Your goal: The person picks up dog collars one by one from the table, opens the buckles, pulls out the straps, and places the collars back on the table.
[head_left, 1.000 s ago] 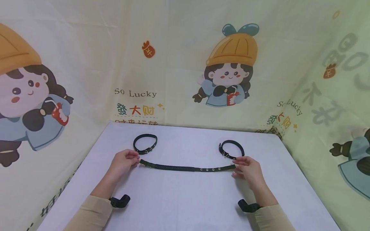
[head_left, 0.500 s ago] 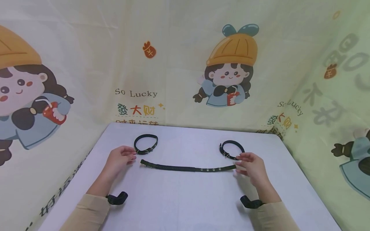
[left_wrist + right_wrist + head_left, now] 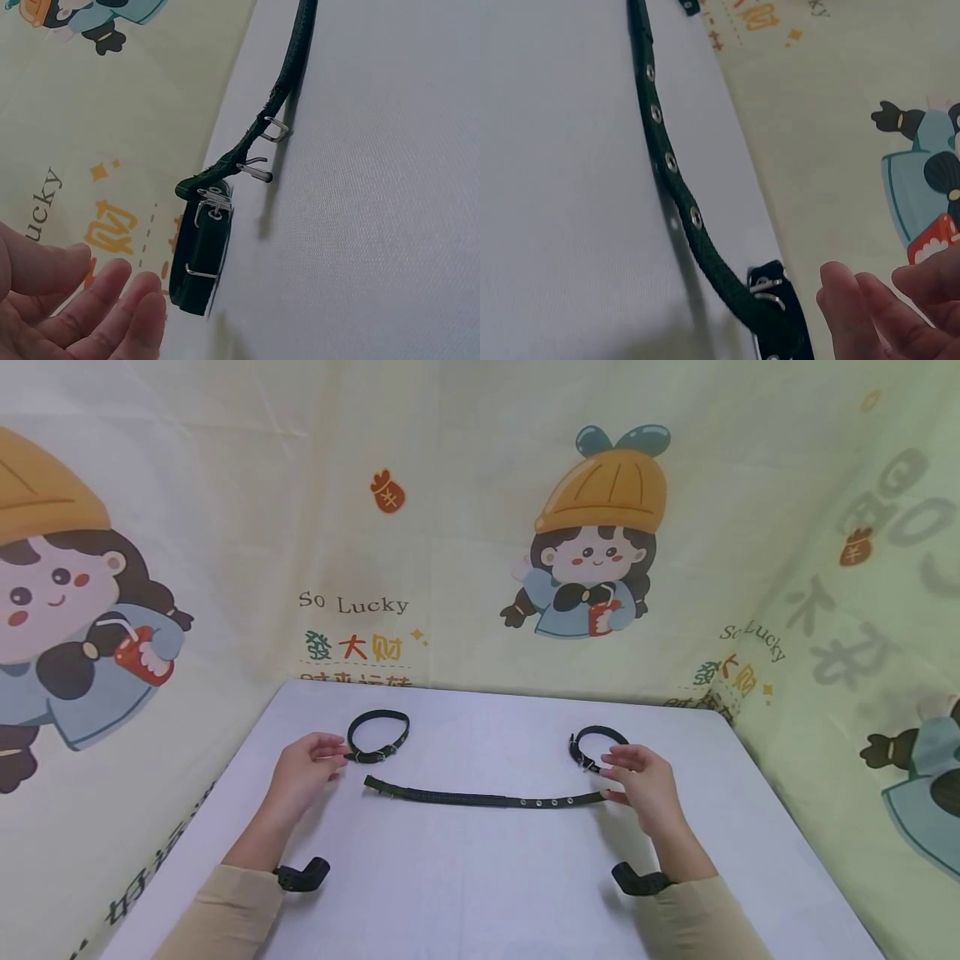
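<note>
A dark buckle collar [image 3: 457,796] with metal eyelets lies unfastened and stretched sideways across the table. Behind its left end sits a dark collar [image 3: 372,757] buckled into a ring; a second buckled collar [image 3: 575,749] is behind its right end. My left hand [image 3: 300,777] hovers left of the straight collar, fingers relaxed, fingertips beside the left ring. My right hand [image 3: 647,785] is at the straight collar's right end, overlapping that end and the right ring's edge in the head view. In the right wrist view its loosely bent fingers [image 3: 847,307] hold nothing.
A white table [image 3: 465,893] spreads beneath everything. Printed cloth [image 3: 465,527] with cartoon figures hangs behind and along both sides. A black wrist camera [image 3: 303,875] is strapped to the left wrist, another black wrist camera [image 3: 641,880] to the right.
My left hand has drawn back left, away from the straight collar's end. My right hand shifted slightly right, then back left and a little farther forward. The collars stay put.
</note>
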A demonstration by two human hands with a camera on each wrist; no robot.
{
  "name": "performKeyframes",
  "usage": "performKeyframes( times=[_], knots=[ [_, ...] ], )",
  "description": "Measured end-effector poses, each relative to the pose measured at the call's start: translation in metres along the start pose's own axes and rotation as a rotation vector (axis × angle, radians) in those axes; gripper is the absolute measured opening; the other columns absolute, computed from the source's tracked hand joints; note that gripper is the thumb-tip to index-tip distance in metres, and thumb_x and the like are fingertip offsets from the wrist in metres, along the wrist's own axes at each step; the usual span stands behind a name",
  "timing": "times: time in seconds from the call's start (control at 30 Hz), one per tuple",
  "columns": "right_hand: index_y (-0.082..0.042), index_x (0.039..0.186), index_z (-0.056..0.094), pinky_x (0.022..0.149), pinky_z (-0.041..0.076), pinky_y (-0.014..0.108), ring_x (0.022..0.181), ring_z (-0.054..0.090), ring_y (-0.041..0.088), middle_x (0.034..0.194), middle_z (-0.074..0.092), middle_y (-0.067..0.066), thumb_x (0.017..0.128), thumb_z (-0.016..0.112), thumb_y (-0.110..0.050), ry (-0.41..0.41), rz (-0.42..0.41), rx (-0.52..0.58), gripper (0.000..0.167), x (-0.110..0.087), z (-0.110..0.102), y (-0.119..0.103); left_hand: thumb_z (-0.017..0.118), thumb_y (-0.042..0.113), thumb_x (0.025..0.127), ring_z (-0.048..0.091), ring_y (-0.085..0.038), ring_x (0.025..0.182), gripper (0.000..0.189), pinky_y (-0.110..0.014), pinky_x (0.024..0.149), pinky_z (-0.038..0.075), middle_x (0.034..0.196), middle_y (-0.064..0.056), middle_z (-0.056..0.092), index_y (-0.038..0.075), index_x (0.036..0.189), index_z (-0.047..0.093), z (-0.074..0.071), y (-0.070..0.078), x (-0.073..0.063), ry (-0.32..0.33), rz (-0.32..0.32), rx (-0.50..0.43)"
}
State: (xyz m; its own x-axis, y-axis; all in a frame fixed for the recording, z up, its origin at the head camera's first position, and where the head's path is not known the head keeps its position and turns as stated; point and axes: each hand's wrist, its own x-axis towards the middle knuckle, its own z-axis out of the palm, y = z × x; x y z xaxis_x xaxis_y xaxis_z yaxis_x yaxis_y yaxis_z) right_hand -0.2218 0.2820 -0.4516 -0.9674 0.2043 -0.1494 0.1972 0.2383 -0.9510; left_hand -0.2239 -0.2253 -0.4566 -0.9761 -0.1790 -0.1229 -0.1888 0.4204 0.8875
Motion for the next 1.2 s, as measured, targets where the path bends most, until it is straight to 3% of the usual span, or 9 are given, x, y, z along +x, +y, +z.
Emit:
performKeyframes(
  times=[0.23, 0.6, 0.9, 1.2],
  knots=[
    [0.000, 0.145, 0.055, 0.076, 0.067, 0.036, 0.114, 0.076, 0.031, 0.147, 0.063, 0.028, 0.105, 0.061, -0.003, -0.018, -0.023, -0.012, 0.041, -0.002, 0.019, -0.011, 0.063, 0.012, 0.108, 0.071, -0.035, 0.119, 0.037, -0.033, 0.092, 0.063, 0.139, -0.021, 0.069, 0.005, 0.144, 0.060, 0.001, 0.002, 0.000, 0.022, 0.014, 0.075],
    [-0.004, 0.142, 0.060, 0.079, 0.068, 0.041, 0.127, 0.068, 0.045, 0.144, 0.065, 0.027, 0.105, 0.064, -0.004, -0.089, -0.118, -0.038, 0.037, -0.003, 0.049, -0.022, 0.066, 0.011, 0.106, 0.066, -0.037, 0.129, 0.040, -0.052, 0.107, 0.058, 0.140, -0.016, 0.071, 0.008, 0.146, 0.060, 0.003, 0.002, 0.000, 0.073, 0.095, 0.162],
    [-0.010, 0.141, 0.063, 0.078, 0.068, 0.040, 0.126, 0.069, 0.040, 0.144, 0.067, 0.022, 0.104, 0.067, -0.007, -0.126, -0.150, -0.082, 0.038, 0.004, 0.077, -0.028, 0.066, 0.011, 0.106, 0.062, -0.039, 0.135, 0.042, -0.057, 0.109, 0.055, 0.142, -0.017, 0.069, 0.007, 0.148, 0.059, 0.005, 0.003, 0.002, 0.081, 0.149, 0.220],
    [-0.014, 0.138, 0.066, 0.078, 0.068, 0.038, 0.123, 0.071, 0.034, 0.142, 0.069, 0.017, 0.102, 0.071, -0.009, -0.178, -0.213, -0.139, 0.037, 0.005, 0.101, -0.035, 0.068, 0.011, 0.105, 0.057, -0.040, 0.141, 0.045, -0.059, 0.113, 0.051, 0.146, -0.015, 0.067, 0.010, 0.149, 0.057, 0.007, 0.004, 0.008, 0.080, 0.123, 0.254]
  ],
)
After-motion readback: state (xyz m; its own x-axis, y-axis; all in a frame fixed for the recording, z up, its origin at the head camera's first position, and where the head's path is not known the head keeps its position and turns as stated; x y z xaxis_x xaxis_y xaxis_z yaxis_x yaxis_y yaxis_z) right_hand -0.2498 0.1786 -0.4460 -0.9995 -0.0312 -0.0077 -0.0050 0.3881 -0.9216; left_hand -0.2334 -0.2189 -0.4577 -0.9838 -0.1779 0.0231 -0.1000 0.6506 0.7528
